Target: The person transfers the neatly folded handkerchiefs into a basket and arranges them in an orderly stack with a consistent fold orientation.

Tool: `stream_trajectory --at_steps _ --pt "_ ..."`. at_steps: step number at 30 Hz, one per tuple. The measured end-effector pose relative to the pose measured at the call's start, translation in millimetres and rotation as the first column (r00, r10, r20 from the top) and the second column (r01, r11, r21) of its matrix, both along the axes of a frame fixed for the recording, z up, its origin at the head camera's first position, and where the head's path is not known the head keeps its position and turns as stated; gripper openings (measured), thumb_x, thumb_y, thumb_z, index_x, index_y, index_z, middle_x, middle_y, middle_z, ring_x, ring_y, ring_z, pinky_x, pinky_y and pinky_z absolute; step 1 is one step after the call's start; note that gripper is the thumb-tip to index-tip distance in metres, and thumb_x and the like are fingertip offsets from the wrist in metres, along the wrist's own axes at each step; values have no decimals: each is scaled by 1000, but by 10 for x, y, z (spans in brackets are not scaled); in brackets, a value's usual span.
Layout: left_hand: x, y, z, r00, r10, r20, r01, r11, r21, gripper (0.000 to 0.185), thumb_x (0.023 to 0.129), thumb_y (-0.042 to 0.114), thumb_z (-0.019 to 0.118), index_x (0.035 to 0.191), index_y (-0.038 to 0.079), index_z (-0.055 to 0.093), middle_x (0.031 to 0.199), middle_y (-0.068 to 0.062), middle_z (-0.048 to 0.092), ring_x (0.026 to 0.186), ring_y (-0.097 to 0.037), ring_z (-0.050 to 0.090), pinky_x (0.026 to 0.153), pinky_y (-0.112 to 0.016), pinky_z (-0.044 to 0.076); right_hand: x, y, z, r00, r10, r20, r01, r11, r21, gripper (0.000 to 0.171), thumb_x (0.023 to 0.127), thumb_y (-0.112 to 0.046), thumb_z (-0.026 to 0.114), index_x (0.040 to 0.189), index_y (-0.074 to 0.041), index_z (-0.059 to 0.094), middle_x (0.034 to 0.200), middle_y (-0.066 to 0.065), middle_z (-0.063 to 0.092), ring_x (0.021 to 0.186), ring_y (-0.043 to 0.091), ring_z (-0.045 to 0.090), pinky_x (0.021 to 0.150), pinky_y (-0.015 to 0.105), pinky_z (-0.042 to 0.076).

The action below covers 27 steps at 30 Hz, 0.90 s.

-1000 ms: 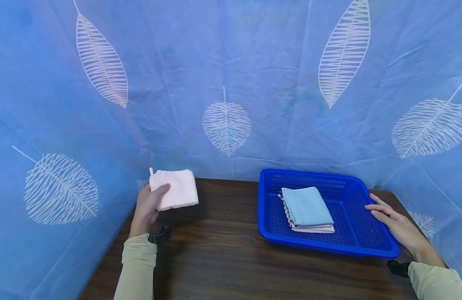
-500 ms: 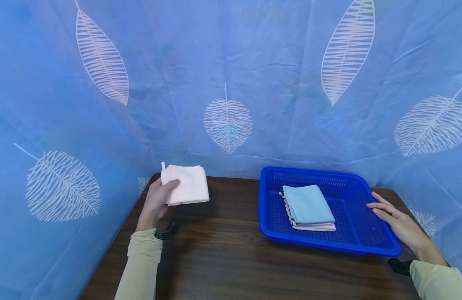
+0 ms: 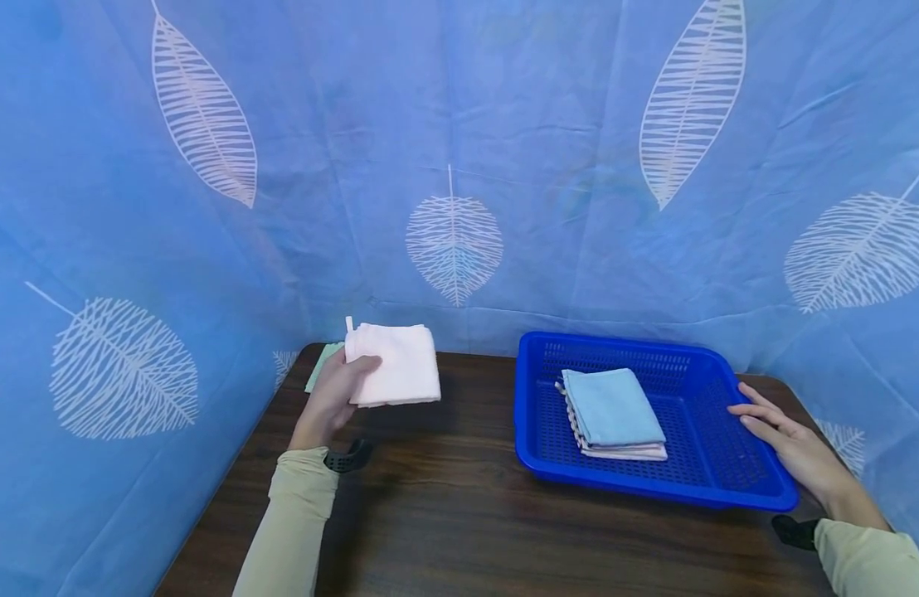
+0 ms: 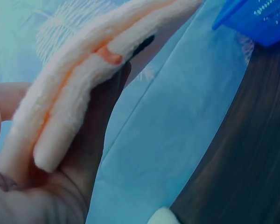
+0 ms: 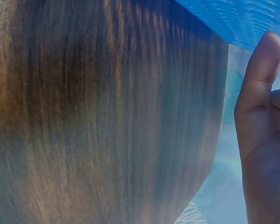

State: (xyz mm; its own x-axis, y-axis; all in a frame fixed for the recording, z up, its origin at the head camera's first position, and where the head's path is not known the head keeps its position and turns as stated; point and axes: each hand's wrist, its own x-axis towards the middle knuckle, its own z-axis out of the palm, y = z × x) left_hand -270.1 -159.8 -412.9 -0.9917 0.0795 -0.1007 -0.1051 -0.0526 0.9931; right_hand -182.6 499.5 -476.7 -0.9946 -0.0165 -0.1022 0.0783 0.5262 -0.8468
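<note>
A few folded cloths (image 3: 612, 413) already lie stacked in the blue basket (image 3: 736, 485), whose right rim the right hand (image 3: 784, 444) touches with straight fingers, while the left hand (image 3: 333, 398) grips another folded pink towel (image 3: 396, 365) above the table (image 3: 444, 514), not yet stacked.

The pink cloth (image 3: 396, 365) was soft and fluffy and folded into a thick square. It had a small white loop sticking up at one corner. It was up in the air, off the table, well to the left of the blue basket (image 3: 758, 485). The left hand (image 3: 333, 398) held it by its left edge, thumb on top and fingers under it. It lay almost flat. In the left wrist view the folded layers showed as fat soft strips stacked on the palm. The blue basket was a low plastic tray with holes, and the right hand (image 3: 791, 448) rested on its right rim.
</note>
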Motion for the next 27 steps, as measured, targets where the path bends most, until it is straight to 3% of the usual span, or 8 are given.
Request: stream_trajectory --at_steps 6,12,19,27 --pt "1 175 60 999 -54 -3 54 998 41 58 102 18 59 154 7 33 125 -16 58 92 -17 74 70 -42 64 5 -11 13 1000 -3 17 3 1000 5 60 107 -53 41 156 -17 43 156 -45 -1 155 43 -17 108 83 7" --pt "-45 422 109 996 -90 -5 90 995 38 63 100 15 61 156 10 32 134 -21 55 96 -18 73 71 -42 64 15 3 7 1000 -11 29 11 1000 5 61 107 -54 41 156 -18 42 157 -44 -2 155 43 -18 109 83 7" --pt "-118 629 152 993 -120 -20 121 991 50 62 100 13 61 156 11 34 136 -20 55 97 -21 72 70 -42 64 6 -20 -9 1000 -8 24 7 1000 16 62 107 -54 40 156 -17 41 156 -45 -1 154 46 -16 108 83 9" --pt "-118 859 206 990 -140 -28 142 986 86 60 100 14 61 155 12 37 135 -19 58 100 -23 71 73 -41 64 -3 -23 15 1000 -3 12 3 1000 15 61 107 -53 40 156 -16 41 155 -46 0 155 44 -16 108 83 7"
